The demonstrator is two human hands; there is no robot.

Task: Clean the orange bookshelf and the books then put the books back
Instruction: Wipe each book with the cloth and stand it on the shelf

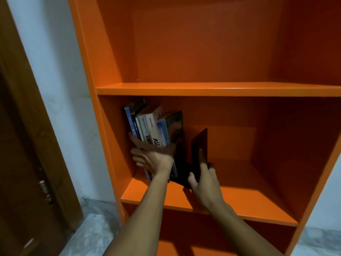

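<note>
Several books (151, 126) stand upright at the left end of the middle shelf of the orange bookshelf (212, 88). My left hand (153, 157) lies flat against their spines, fingers spread, pressing them toward the left wall. A black L-shaped metal bookend (199, 145) stands just right of the books. My right hand (204, 180) grips the bookend, thumb on its base and a finger up its upright plate.
The upper shelf holds nothing. The middle shelf board (258, 196) is bare to the right of the bookend. A brown wooden door (27, 163) with a metal latch stands at the left, next to a white wall. Grey marbled floor (96, 228) lies below.
</note>
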